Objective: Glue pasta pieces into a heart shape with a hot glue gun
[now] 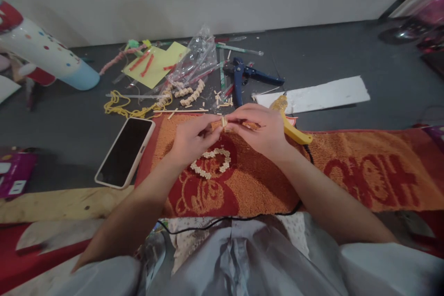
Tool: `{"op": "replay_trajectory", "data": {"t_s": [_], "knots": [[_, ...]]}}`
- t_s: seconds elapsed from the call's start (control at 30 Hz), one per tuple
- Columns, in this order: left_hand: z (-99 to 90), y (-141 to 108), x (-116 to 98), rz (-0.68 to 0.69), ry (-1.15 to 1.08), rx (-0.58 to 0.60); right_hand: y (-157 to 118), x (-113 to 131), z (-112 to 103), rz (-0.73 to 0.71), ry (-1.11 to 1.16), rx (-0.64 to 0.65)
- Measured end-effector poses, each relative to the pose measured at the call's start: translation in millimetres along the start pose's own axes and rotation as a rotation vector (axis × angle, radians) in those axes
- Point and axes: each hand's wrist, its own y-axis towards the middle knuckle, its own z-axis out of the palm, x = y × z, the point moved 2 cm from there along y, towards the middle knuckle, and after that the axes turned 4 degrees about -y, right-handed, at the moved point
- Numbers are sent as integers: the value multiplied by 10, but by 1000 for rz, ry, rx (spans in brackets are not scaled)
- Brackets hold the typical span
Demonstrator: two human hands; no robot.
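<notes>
My left hand (194,138) and my right hand (263,126) meet over the orange towel (263,180), fingertips pinched together. Between them is a small cluster of short pale wooden stick pieces (224,122), which both hands grip. Just below, a heart-shaped ring of such pale pieces (227,159) lies on the towel. Near my right hand rests a yellow-handled glue gun (296,133), its front partly hidden behind that hand. Loose cut stick pieces (222,100) are scattered beyond my fingertips.
A phone (125,152) lies left of the towel. Behind are yellow string (120,107), rows of joined pieces (193,94), clear plastic wrap (199,55), yellow paper (149,74), a blue cutter (239,78) and a white strip (326,94). A bottle (52,51) leans at far left.
</notes>
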Motion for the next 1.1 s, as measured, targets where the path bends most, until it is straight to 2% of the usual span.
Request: {"op": "replay_trajectory", "data": {"t_s": [0.17, 0.27, 0.4, 0.67, 1.1], "knots": [[-11, -7, -8, 16, 70, -12, 2, 36, -3, 3, 37, 7], [-43, -10, -30, 39, 121, -63, 9, 65, -9, 102, 131, 11], [-82, -17, -72, 156, 214, -128, 13, 62, -2, 237, 329, 44], [-111, -21, -165, 363, 182, -159, 13, 26, 15, 193, 419, 31], [-78, -18, -153, 354, -23, -208, 40, 26, -6, 36, 315, 15]]}}
